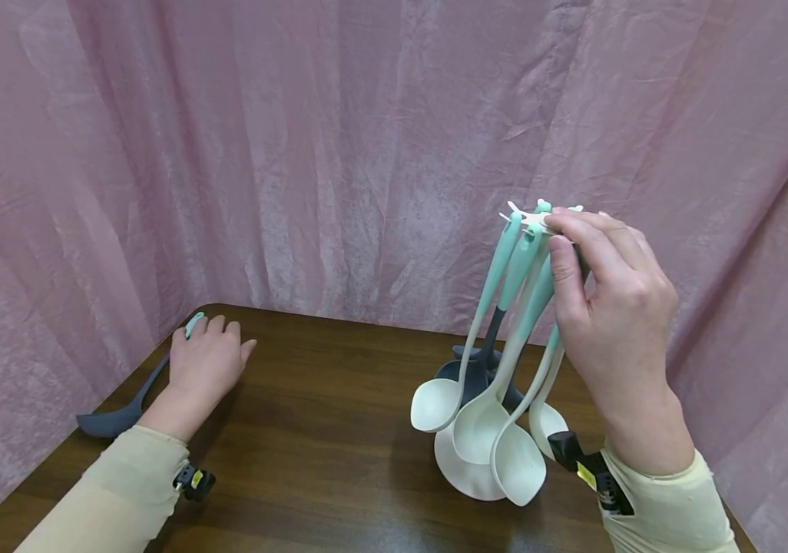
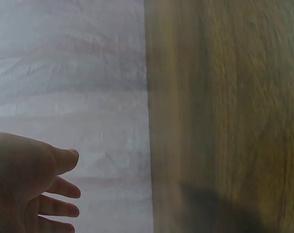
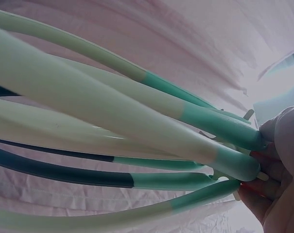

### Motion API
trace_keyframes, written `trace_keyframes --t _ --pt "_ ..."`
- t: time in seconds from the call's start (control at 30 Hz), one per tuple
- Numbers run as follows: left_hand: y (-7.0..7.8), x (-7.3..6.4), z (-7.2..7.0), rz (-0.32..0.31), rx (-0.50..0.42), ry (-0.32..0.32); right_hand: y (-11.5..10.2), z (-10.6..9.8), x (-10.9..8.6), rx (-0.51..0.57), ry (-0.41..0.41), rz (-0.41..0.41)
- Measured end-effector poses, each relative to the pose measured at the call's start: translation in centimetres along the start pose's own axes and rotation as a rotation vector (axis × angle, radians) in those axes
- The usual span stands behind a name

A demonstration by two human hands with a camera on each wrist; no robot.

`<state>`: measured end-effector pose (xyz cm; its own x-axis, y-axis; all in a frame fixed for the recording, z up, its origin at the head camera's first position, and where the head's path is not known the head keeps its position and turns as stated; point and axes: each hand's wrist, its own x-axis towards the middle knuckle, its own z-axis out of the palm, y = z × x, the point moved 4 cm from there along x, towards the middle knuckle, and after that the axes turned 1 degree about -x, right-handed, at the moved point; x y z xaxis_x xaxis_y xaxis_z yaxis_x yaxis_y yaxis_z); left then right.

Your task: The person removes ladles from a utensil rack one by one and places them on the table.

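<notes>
My right hand [image 1: 618, 284] grips the white hooked top of a utensil stand [image 1: 473, 465]. White and dark utensils with mint-green handles hang around it, including a white spoon [image 1: 437, 405] and a white ladle [image 1: 520, 465]. Close up in the right wrist view, the fingers [image 3: 283, 179] curl at the top among the handle ends. At the table's left edge lies a dark blue ladle [image 1: 114, 421] with a mint-green handle end. My left hand [image 1: 207, 357] is over its handle, partly hiding it. In the left wrist view, that hand's fingers [image 2: 59, 208] look extended and hold nothing visible.
The brown wooden table [image 1: 325, 430] spans the space between the hands. A pink curtain [image 1: 366, 153] hangs close behind its far edge and along both sides. A dark camera is strapped to each wrist.
</notes>
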<state>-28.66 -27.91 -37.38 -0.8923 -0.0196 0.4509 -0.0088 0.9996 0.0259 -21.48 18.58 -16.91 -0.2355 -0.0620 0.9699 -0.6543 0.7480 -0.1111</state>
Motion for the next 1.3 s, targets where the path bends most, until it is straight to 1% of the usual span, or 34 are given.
trace_keyframes --t 0.1,0.23,0.33,0.63,0.83,1.03,1.3 --pt "0.7 0.1 -0.4 0.018 -0.01 0.022 0.0 -0.1 0.0 0.002 0.001 0.002" --pt "1.8 0.1 -0.7 0.03 -0.016 0.035 0.0 -0.1 0.1 0.006 0.007 0.006" --pt "2.6 0.0 -1.0 0.043 -0.009 0.046 -0.1 -0.1 0.1 0.009 0.01 0.004" --pt "5.1 -0.4 -2.0 0.095 -0.015 0.106 -0.3 -0.1 0.2 0.027 0.018 -0.005" --pt "7.3 -0.6 -2.7 0.142 -0.053 0.157 -0.4 -0.1 0.3 0.033 0.02 -0.004" --pt "9.7 -0.7 -3.4 0.18 -0.09 0.188 -0.3 -0.3 0.1 0.035 0.018 -0.003" --pt "13.2 -0.8 -4.8 0.27 -0.136 0.217 0.0 -0.3 0.1 0.034 0.024 -0.002"
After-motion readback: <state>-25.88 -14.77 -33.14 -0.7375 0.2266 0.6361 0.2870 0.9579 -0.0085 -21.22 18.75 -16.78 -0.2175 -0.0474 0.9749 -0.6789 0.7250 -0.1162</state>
